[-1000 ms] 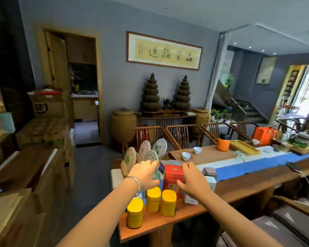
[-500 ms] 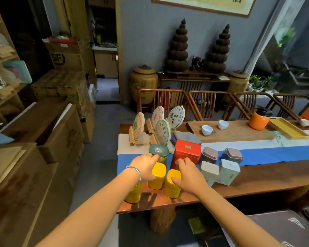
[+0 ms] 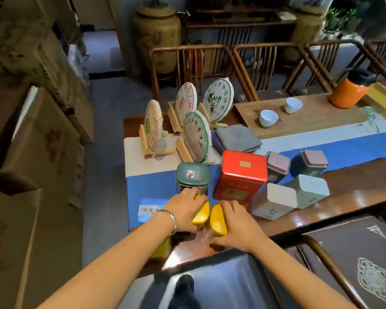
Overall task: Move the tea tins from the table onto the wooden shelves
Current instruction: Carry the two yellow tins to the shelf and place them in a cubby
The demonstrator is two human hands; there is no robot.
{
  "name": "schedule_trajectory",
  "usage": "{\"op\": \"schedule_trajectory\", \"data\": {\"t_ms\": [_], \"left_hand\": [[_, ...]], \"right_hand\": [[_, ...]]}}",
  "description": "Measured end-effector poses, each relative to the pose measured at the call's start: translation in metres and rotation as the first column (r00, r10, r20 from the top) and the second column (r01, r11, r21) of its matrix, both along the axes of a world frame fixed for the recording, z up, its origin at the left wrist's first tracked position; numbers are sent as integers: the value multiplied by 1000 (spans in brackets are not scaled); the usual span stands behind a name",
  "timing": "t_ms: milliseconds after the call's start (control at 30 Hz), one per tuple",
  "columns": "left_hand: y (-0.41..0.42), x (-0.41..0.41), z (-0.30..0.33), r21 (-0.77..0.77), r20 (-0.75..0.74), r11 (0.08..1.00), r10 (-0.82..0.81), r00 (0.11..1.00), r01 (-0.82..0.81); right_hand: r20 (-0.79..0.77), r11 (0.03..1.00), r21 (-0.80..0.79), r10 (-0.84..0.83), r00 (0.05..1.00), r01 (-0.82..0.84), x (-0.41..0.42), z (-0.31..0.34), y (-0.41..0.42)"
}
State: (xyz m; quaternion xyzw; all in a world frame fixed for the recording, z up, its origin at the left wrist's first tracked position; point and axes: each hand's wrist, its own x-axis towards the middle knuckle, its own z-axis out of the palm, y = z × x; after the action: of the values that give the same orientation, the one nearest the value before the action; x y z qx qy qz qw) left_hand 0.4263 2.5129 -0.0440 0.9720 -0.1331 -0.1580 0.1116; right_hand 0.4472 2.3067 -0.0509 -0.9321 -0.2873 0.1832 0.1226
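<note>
The left hand (image 3: 184, 210) gripped one yellow tin (image 3: 201, 213) and the right hand (image 3: 239, 224) gripped another yellow tin (image 3: 218, 220), side by side on the table (image 3: 348, 192) near its front edge

Arms: both forearms were seen bare, no sleeves being visible anywhere in the head view.
Left hand (image 3: 186, 211): no ring or glove was seen on it.
Left wrist: a plain silver-coloured bangle (image 3: 170, 219) was worn, thin and smooth, with a metallic shine.
Right hand (image 3: 240, 226): no ring, watch or glove was seen on it or its wrist.
Foot: a dark shoe (image 3: 184, 286) was seen at the bottom edge, its details blurred.
</note>
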Motion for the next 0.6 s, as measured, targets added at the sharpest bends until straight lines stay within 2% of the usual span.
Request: {"op": "schedule_trajectory", "data": {"t_ms": [100,200,467,600], "left_hand": [[0,2,-11,-26,5,1000,17,1000,-17],[1,2,-18,-72,-57,996,43,997,-47],[-6,1,-25,-11,-70,997,78,995,-79],[-13,0,-21,37,-94,993,116,989,-113]], "right_hand": [[-44,999,41,-26,999,28,3,-7,0],[-111,993,112,-37,993,50,6,-8,-2],[-32,974,224,51,998,-43,8,-9,-3],[-112,978,207,35,993,-11,11,-11,-7]]}}
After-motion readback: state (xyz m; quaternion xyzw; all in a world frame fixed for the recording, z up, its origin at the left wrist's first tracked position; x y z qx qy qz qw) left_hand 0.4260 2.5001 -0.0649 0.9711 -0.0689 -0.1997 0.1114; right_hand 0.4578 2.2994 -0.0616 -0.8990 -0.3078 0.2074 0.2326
